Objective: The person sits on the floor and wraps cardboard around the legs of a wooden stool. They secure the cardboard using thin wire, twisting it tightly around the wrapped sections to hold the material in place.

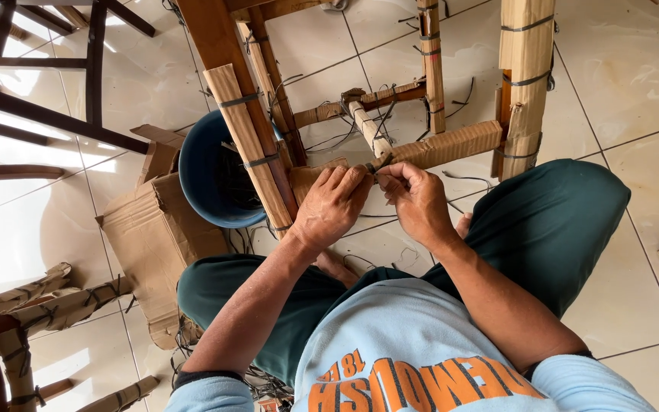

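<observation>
My left hand (333, 204) and my right hand (415, 200) meet at a cardboard-wrapped rung (451, 143) of a wooden chair frame (215, 46). Both hands pinch a thin black strap (376, 165) at the rung's near end, fingertips almost touching. Chair legs (247, 141) and another leg (524, 84) are wrapped in corrugated cardboard bound by black straps. I sit on the tiled floor, green-trousered knees either side of the frame.
A blue bucket (204, 179) holding black straps stands left of the frame, beside a crumpled cardboard box (154, 244). Another cardboard-wrapped chair (32, 305) lies at the lower left. A dark chair (40, 69) stands at the upper left. Cut strap pieces litter the tiles.
</observation>
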